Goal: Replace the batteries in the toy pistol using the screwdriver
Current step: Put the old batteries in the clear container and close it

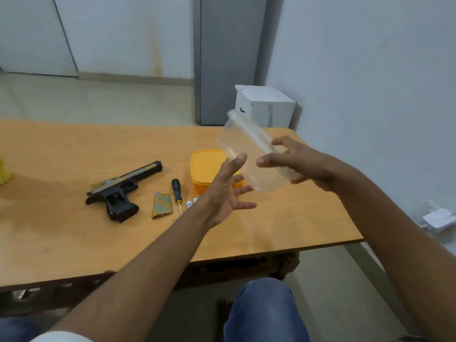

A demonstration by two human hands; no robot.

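One clear container (249, 154), contents unclear, held by right hand (296, 161).

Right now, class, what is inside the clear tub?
The clear tub in the right hand looks empty. Fingers and blur hide parts of it.

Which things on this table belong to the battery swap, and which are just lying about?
For the job:
black and silver toy pistol
gold and grey battery cover
black-handled screwdriver
small white batteries

Just lying about:
yellow plastic lid
clear plastic container, held by the right hand
white cardboard box
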